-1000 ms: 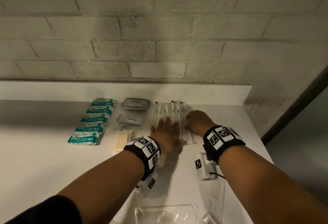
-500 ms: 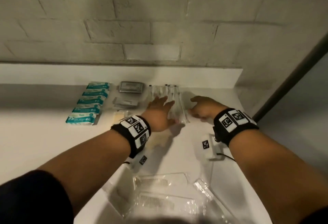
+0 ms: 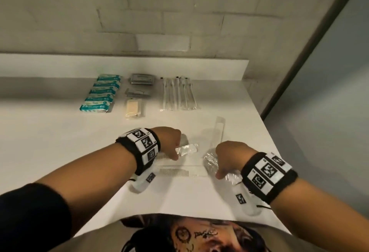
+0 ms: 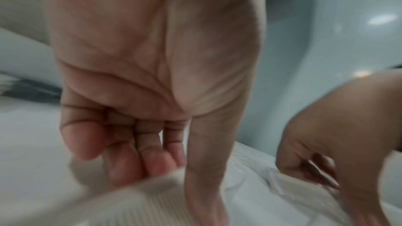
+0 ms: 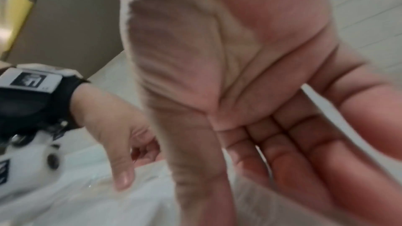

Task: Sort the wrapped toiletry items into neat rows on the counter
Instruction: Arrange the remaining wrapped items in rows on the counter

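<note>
Print on the teal packets (image 3: pixel 100 94) is reading too blurred. My left hand (image 3: pixel 169 142) is pinching a wrapped comb (image 3: pixel 184 150); my right hand (image 3: pixel 229 159) is gripping crinkled wrap (image 3: pixel 210 162), both sitting near the counter (image 3: pixel 50 142) front edge.

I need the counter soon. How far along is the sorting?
Done: teal packs, grey sachets and toothbrushes sit in rows at the back. In hand: the left hand and right hand are at the wrapped combs. Left: those combs and one clear packet.
</note>
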